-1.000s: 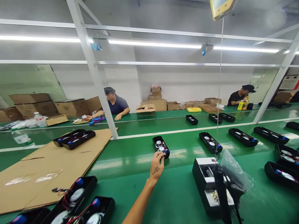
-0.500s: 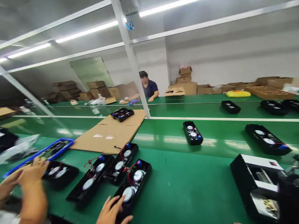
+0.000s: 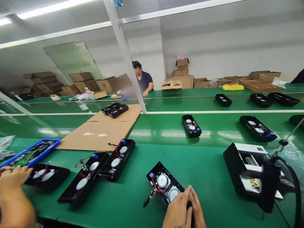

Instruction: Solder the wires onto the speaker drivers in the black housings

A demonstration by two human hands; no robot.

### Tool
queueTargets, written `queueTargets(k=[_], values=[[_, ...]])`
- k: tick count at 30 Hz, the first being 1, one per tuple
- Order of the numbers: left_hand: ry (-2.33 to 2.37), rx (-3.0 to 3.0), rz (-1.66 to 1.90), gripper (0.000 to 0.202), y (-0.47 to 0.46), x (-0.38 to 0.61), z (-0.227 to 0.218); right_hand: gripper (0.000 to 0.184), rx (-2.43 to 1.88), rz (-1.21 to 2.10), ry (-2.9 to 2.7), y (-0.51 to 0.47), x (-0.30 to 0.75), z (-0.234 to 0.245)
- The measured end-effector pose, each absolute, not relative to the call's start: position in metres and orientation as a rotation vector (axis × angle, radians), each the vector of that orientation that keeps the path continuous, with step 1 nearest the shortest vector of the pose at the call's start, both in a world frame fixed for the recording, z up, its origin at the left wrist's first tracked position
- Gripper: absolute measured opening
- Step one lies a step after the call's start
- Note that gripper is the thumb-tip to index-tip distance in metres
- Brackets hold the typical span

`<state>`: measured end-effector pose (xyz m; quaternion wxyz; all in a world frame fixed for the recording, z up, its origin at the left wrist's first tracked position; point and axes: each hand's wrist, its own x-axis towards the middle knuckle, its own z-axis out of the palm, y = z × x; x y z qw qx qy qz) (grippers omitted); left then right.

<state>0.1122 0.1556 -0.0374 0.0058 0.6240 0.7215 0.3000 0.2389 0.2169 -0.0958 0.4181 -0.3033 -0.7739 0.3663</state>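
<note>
The right hand (image 3: 181, 210) sits well to the right of the flattened cardboard sheet (image 3: 102, 129), its fingers (image 3: 190, 205) curled shut around the near end of an open black speaker housing (image 3: 165, 186). That housing lies tilted across the green counter (image 3: 209, 164), nearer the viewer than the cardboard. Inside it are two round silver-and-white speaker drivers, red wires and a blue-capped part, and a small wired piece trails off its left side. The left hand (image 3: 14, 180) is far to the left of the cardboard, with its fingers (image 3: 17, 174) spread and holding nothing visible. They reach just beside a second black housing (image 3: 46, 177) holding two drivers.

Along the cardboard's near edge are two more housings (image 3: 83, 179) (image 3: 117, 160), each with drivers and red wiring. A blue tray (image 3: 30, 155) of green circuit boards lies off the cardboard's left corner. Two closed-looking housings (image 3: 115, 110) sit on the cardboard's far end.

To the right of the cardboard, bare green counter opens up around the held housing, ending at a black-and-white fixture (image 3: 244, 167) with a dark cylindrical tool (image 3: 269, 185) hanging on a cable beside it. Further housings (image 3: 191, 126) (image 3: 257, 128) line the counter beyond. Past the cardboard, a co-worker (image 3: 143, 79) in a dark blue shirt sits at the far counter.
</note>
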Motion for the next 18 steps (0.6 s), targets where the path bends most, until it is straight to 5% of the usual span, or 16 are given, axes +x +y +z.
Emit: queueTargets(k=[2,7,10,14,18], values=[[2.223,2.078,0.946,0.066,0.159,0.120,-0.037,0.056,-0.805,0.870,-1.888,0.209,0.236,-0.096],[1.997,2.309,1.085,0.036,0.127,0.102,-0.019,0.097,-0.765,1.053,-2.085,0.246,0.270,-0.060],[1.862,2.347,1.125,0.032,0.107,0.078,0.010,0.100,-0.724,1.208,-2.304,0.298,0.312,-0.025],[1.813,2.253,1.204,0.026,0.115,0.061,0.036,0.090,-0.840,1.235,-2.478,0.342,0.371,0.007],[1.751,2.308,1.119,0.017,0.139,0.067,0.034,0.067,-1.022,0.884,-2.326,0.328,0.408,0.012]])
